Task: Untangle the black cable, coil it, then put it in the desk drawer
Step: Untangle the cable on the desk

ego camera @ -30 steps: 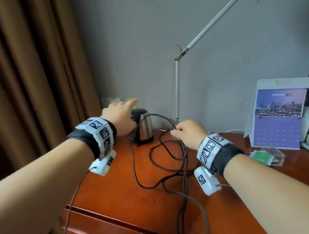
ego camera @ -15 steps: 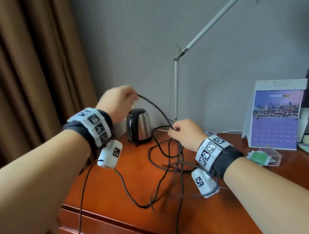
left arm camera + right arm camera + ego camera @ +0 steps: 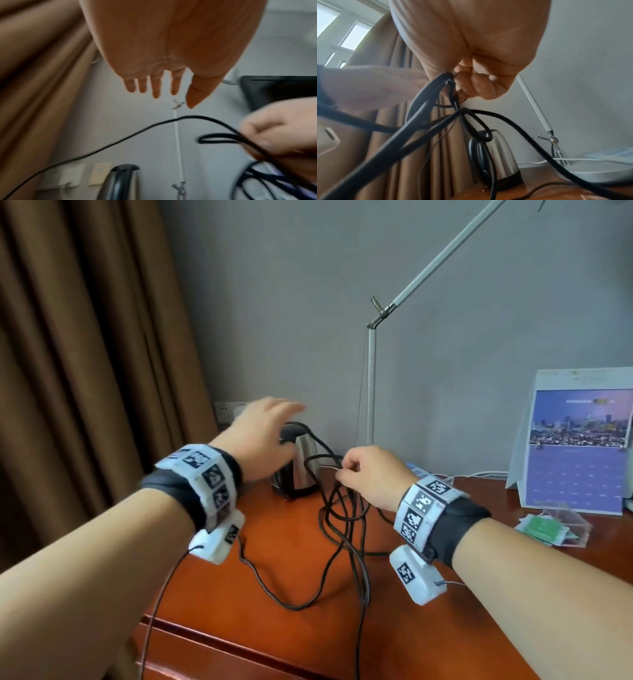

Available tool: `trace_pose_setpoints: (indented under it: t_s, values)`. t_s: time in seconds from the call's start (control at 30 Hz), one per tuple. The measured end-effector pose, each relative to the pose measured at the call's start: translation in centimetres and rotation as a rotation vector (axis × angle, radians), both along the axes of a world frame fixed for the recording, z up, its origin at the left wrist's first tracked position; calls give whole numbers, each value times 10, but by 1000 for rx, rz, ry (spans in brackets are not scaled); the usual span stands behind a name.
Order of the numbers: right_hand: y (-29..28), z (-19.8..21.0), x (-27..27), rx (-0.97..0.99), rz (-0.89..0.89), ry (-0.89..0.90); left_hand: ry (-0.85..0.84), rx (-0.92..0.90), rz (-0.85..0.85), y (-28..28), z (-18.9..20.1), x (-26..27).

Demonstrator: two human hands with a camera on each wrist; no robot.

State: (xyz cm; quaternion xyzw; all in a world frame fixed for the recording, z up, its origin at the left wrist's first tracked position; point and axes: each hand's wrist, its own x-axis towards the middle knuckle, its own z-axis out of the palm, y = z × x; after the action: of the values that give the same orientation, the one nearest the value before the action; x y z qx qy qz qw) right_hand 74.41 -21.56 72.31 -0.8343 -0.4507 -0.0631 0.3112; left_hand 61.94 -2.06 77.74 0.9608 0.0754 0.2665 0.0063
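The right hand (image 3: 370, 477) clutches the black cable (image 3: 346, 529) loops; the left hand (image 3: 263, 433), released, hovers just left of them.

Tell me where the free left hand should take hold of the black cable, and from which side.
Best bet: the single strand arching left from the right hand, over the kettle. Bring the open left hand down from above and pinch the black cable there: that stretch hangs alone in the air, clear of the tangled loops below the right hand.
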Motion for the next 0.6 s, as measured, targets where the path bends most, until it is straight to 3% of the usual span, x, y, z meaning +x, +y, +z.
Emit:
trace_pose_setpoints:
  t_s: [0.07, 0.2, 0.43, 0.6]
  values:
    - [3, 5, -6, 7, 20, 5, 96, 146, -151, -34, 0, 8]
    - [-1, 6, -7, 86, 56, 90, 158, 201, -125, -46, 0, 17]
    - [-13, -8, 4, 111, 97, 244, -172, 22, -125, -30, 5, 13]
    - [-8, -12, 0, 117, 98, 277, -273, -160, -46, -29, 9, 7]
